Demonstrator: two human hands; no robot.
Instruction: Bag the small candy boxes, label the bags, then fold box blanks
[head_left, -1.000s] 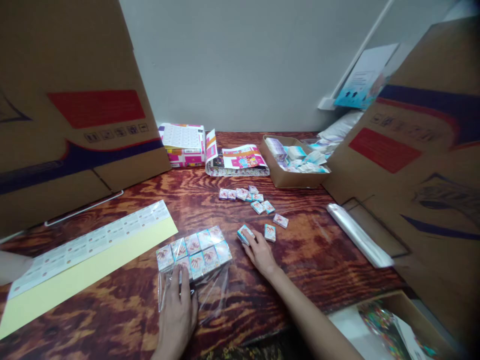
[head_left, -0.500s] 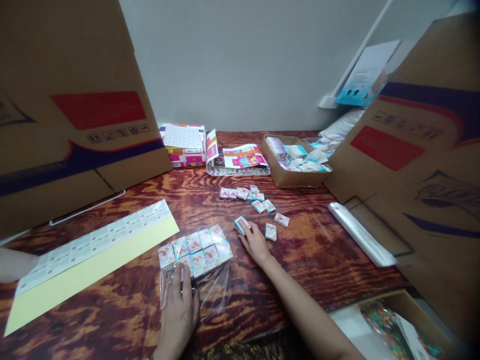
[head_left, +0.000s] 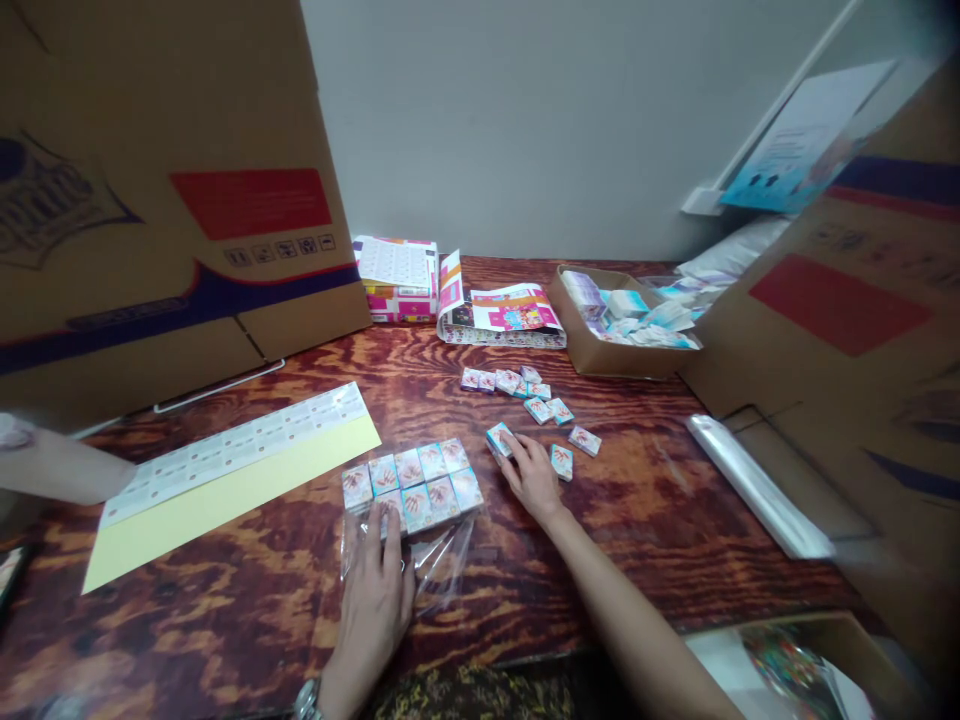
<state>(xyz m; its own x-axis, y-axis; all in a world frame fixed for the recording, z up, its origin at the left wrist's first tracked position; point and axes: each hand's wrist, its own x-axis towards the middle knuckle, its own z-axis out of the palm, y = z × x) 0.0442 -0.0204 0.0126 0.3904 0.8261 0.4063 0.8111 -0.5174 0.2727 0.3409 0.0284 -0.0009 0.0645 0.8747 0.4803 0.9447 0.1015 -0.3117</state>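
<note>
Small printed boxes, pale blue and lilac with a picture of hands, make up a neat two-row block [head_left: 430, 466] on the table. A clear plastic bag [head_left: 442, 565] lies along the block's near edge and partly under my left hand. My left hand [head_left: 375, 590] rests its outstretched fingers on the near-left boxes, gripping none. To the right of the block, my right hand [head_left: 534, 475] has thumb and fingers closed around one small box [head_left: 498, 437]. Beyond it, several loose boxes [head_left: 507, 382] lie scattered, with one near box [head_left: 562, 461] just right of my fingers.
Large cardboard cartons stand left [head_left: 187, 270] and right [head_left: 817, 330]. An open cardboard box [head_left: 622, 358] of small packs sits at the back right. A sticker sheet [head_left: 247, 460] lies left, a stack of plastic bags [head_left: 757, 490] right. Pink printed card [head_left: 510, 310] lies behind.
The whole view has shifted as my head turned a little left. My left hand stays on the block, and my right hand still holds the small box, almost unmoved.
</note>
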